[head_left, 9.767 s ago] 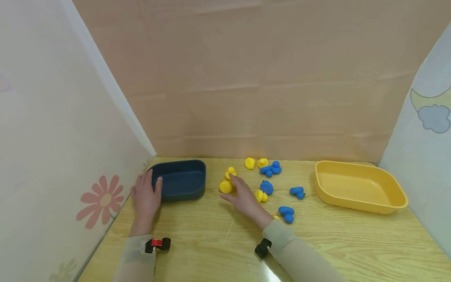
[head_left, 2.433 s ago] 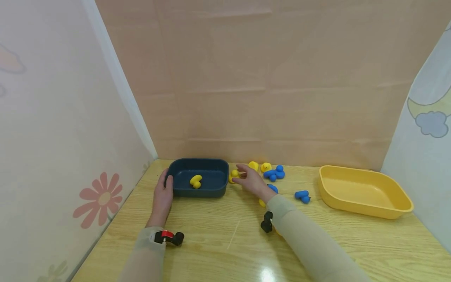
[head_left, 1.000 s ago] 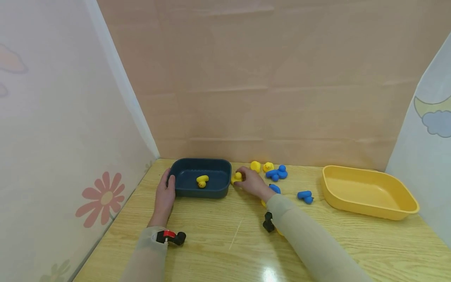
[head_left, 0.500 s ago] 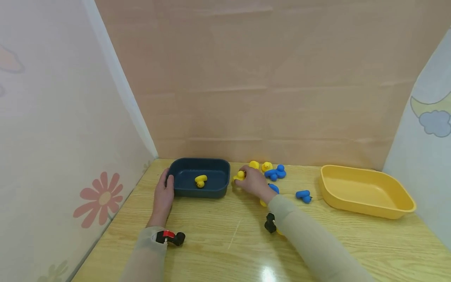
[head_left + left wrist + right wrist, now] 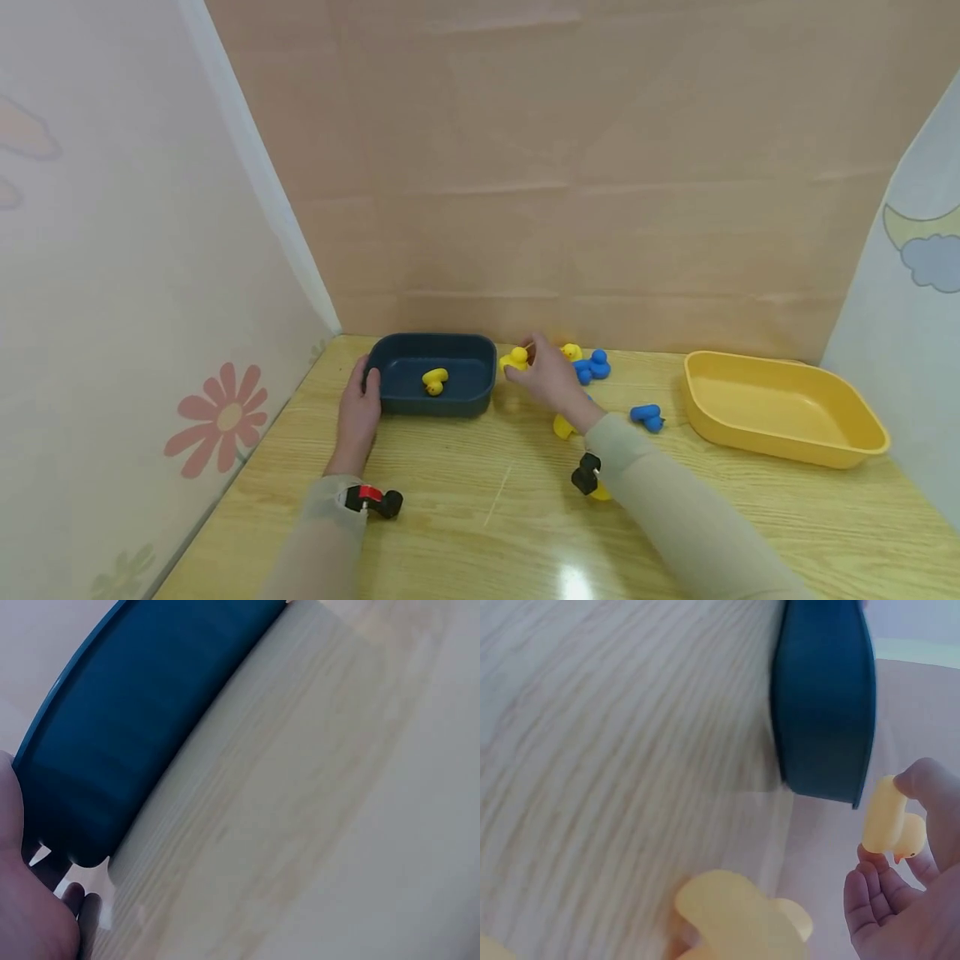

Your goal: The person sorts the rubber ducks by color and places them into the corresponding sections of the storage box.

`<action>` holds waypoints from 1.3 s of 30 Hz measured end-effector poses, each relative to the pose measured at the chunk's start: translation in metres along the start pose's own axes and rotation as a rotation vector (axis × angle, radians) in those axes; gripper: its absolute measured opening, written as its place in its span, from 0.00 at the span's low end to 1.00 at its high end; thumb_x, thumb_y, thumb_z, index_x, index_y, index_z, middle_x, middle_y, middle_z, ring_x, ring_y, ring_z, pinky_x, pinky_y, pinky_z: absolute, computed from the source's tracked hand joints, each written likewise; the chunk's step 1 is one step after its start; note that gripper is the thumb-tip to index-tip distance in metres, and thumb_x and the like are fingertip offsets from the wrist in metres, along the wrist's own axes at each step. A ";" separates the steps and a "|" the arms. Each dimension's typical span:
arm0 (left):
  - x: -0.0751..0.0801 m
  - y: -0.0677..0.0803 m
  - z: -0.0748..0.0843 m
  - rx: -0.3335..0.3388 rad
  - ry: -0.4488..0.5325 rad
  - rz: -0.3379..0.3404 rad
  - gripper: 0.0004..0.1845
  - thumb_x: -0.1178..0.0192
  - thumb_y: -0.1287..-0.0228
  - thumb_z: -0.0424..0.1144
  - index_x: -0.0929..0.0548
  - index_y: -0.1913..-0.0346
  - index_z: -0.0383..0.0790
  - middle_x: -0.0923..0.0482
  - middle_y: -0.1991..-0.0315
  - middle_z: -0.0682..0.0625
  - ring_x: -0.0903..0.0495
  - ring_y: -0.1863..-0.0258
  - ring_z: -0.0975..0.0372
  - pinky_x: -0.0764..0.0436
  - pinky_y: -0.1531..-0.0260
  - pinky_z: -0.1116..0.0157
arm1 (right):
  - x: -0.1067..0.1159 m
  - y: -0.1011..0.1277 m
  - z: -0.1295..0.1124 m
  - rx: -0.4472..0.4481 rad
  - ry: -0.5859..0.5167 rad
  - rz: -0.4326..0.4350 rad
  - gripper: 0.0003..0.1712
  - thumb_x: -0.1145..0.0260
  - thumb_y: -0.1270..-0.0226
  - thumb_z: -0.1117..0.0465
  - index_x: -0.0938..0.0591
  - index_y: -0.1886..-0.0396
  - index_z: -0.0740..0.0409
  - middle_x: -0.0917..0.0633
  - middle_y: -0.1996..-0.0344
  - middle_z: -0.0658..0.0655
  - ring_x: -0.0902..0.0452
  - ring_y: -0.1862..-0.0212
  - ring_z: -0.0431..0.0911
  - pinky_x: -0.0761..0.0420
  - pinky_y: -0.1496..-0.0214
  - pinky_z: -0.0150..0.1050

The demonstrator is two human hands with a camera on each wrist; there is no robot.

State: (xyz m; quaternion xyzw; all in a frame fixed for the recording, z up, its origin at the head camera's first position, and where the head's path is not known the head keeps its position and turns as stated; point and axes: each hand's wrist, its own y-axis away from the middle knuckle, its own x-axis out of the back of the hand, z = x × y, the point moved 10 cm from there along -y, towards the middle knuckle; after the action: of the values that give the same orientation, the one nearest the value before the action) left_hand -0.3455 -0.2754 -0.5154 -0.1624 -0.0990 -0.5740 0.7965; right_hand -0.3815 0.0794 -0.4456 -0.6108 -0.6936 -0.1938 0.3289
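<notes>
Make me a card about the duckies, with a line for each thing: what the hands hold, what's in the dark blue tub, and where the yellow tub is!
Left hand: grips the dark blue tub
Right hand: pinches a yellow rubber duck above the table
Inside dark blue tub: another yellow duck
Yellow tub: far right on the table
Lone blue duck: on the table, left of the yellow tub

A right hand (image 5: pixel 922 904) pinches a yellow duck (image 5: pixel 884 817) beside a blue tray (image 5: pixel 825 705); a second duck (image 5: pixel 739 915) shows below.
</notes>
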 end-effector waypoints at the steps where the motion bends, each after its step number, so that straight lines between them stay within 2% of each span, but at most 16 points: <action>1: -0.002 0.000 0.000 0.001 0.007 0.000 0.34 0.56 0.07 0.53 0.43 0.10 0.44 0.45 0.12 0.41 0.49 0.12 0.45 0.47 0.15 0.43 | 0.002 0.000 -0.001 -0.002 -0.010 0.006 0.31 0.22 0.26 0.50 0.26 0.34 0.58 0.16 0.43 0.64 0.20 0.47 0.57 0.16 0.44 0.51; 9: -0.015 -0.005 0.003 0.003 0.054 0.015 0.33 0.55 0.08 0.52 0.41 0.10 0.43 0.43 0.12 0.41 0.47 0.13 0.44 0.45 0.16 0.43 | 0.006 0.002 -0.012 0.017 -0.057 0.018 0.31 0.21 0.27 0.52 0.26 0.35 0.56 0.18 0.42 0.63 0.21 0.43 0.58 0.16 0.38 0.51; 17: -0.027 0.004 0.008 0.014 0.050 0.010 0.33 0.54 0.08 0.50 0.41 0.11 0.42 0.43 0.12 0.40 0.46 0.13 0.44 0.45 0.16 0.43 | 0.001 0.008 -0.016 0.037 -0.059 0.008 0.29 0.20 0.27 0.52 0.25 0.38 0.55 0.17 0.42 0.62 0.20 0.43 0.57 0.15 0.37 0.51; 29: -0.029 0.006 0.013 0.006 0.061 0.013 0.32 0.55 0.08 0.50 0.40 0.11 0.45 0.41 0.13 0.43 0.44 0.14 0.46 0.43 0.16 0.43 | -0.009 0.011 -0.026 0.085 -0.056 -0.005 0.29 0.20 0.27 0.50 0.24 0.37 0.55 0.16 0.46 0.59 0.19 0.44 0.56 0.15 0.43 0.49; 39: -0.034 0.003 0.014 0.019 0.060 0.004 0.33 0.55 0.08 0.52 0.40 0.11 0.45 0.41 0.13 0.43 0.45 0.13 0.45 0.44 0.16 0.42 | -0.014 0.014 -0.028 0.111 -0.022 -0.012 0.27 0.19 0.27 0.52 0.22 0.38 0.56 0.15 0.47 0.58 0.19 0.43 0.57 0.16 0.39 0.52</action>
State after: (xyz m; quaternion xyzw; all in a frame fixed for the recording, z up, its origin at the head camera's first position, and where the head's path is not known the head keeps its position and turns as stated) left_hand -0.3529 -0.2392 -0.5146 -0.1378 -0.0802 -0.5760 0.8017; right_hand -0.3614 0.0533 -0.4377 -0.5896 -0.7105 -0.1505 0.3534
